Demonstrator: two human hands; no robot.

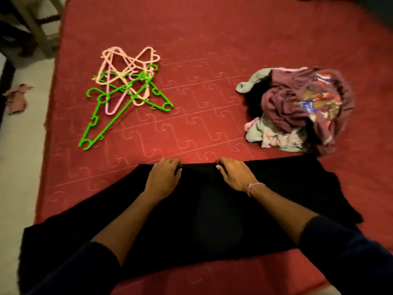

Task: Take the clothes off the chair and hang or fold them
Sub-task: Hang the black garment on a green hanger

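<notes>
Here, a red quilted mattress (212, 39) carries everything. Taking the black garment (202, 220) as the landmark: beyond it to the left lies a tangle of plastic hangers (127, 88), green ones under pink and peach ones, well apart from it. Beyond it to the right sits a heap of crumpled clothes (302, 111), maroon and pale green, its near edge just beside the garment's far right corner. Off the mattress, far left of the garment, a reddish rag (16, 99) lies on the pale floor, and chair legs (36, 24) stand further beyond.

The black garment lies flat across the mattress's near part, its long axis running left to right, the left end angled nearer the person. The left hand (164, 177) and right hand (234, 173), near each other, both rest at the garment's far edge with fingers curled over the cloth, seemingly pinching it. A thread bracelet (254, 187) circles the right wrist.
</notes>
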